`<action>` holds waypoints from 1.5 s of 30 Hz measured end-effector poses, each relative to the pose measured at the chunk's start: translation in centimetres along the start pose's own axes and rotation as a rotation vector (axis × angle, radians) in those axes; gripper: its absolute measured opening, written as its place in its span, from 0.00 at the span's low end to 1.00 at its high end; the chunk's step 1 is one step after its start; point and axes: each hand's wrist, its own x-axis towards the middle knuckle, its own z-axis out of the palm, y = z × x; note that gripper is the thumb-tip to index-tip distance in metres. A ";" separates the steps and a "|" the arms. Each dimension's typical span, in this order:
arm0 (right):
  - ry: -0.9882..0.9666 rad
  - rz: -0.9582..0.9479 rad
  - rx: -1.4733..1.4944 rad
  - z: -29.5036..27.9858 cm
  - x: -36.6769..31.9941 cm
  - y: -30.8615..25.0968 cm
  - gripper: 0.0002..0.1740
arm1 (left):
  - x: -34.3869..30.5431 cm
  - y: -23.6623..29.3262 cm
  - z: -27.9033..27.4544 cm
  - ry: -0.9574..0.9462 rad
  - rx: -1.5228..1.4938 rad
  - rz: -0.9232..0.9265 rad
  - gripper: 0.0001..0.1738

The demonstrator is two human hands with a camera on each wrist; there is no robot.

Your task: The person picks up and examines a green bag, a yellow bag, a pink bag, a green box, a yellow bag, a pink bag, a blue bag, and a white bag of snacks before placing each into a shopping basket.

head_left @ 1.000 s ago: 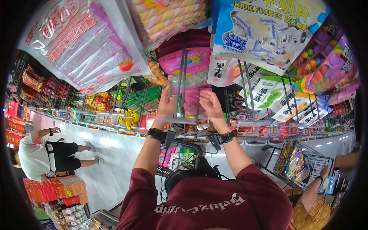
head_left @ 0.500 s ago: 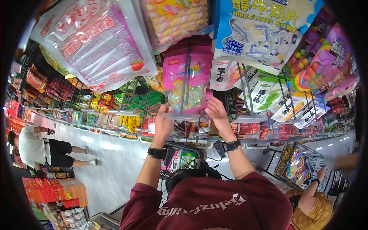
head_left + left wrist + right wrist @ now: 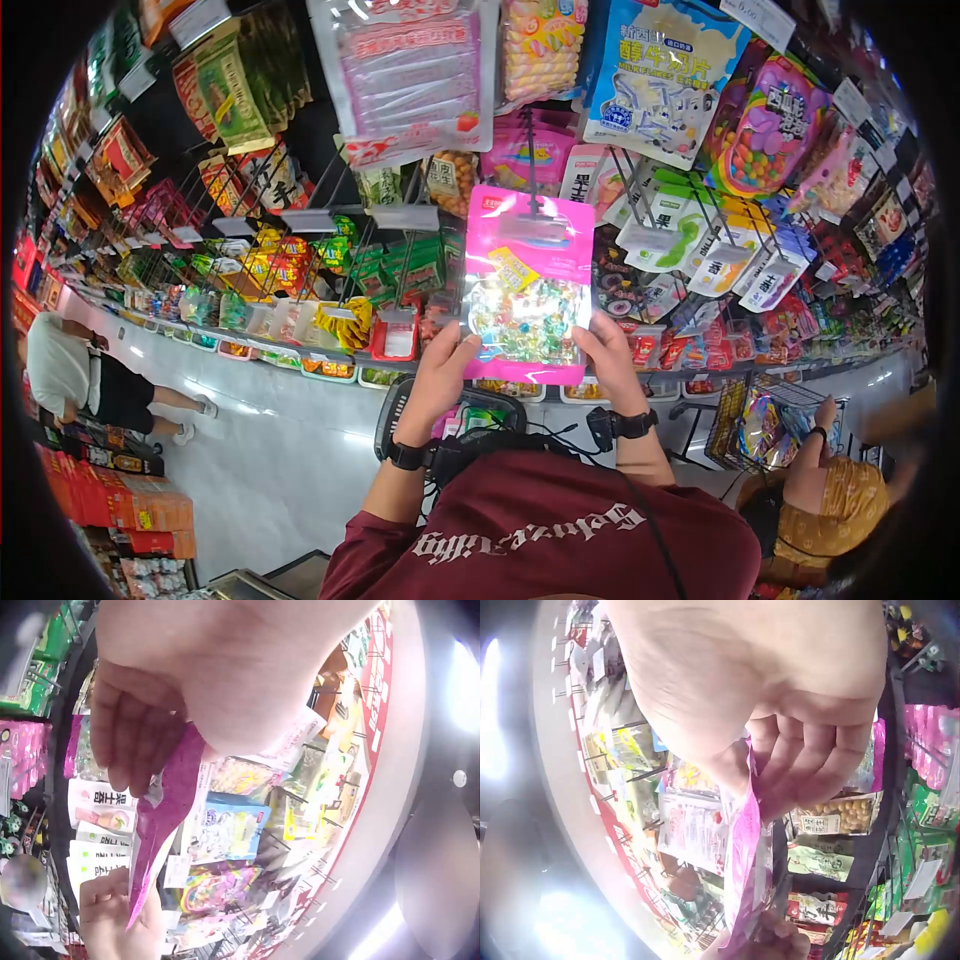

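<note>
A bright pink bag of candy [image 3: 528, 310], with a clear window full of small wrapped sweets, faces me upright in the head view. My left hand [image 3: 438, 378] pinches its lower left edge, thumb on the front. At the opposite edge my right hand [image 3: 612, 365] pinches it the same way. Edge-on, the pink bag [image 3: 169, 802] runs from the left palm down to the other hand in the left wrist view. In the right wrist view the bag [image 3: 744, 855] sits between the thumb and fingers of the right hand [image 3: 757, 697].
Behind the bag, more pink bags [image 3: 530, 150] hang on a hook, beside a blue milk flakes bag [image 3: 655, 85]. A shopping basket [image 3: 395, 415] is below my hands. One person [image 3: 65, 375] stands left; another [image 3: 825, 500] is at right near a cart [image 3: 730, 420].
Both hands were raised at the rack beside the hanging pink candy bag; now they hold it in front of the hooks, lower and nearer to me. The head view has tilted, showing more shelf.
</note>
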 end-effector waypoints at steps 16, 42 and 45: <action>0.085 0.154 -0.149 6.7 -17.0 2.1 0.19 | -18.8 -8.2 -4.4 -0.053 0.185 -0.085 0.12; 0.039 0.220 -0.246 4.8 -39.6 9.8 0.16 | -34.9 -7.1 -0.3 -0.166 0.298 -0.193 0.14; 0.022 0.285 -0.246 4.5 -42.8 12.1 0.14 | -38.1 -7.1 -0.4 -0.186 0.363 -0.150 0.14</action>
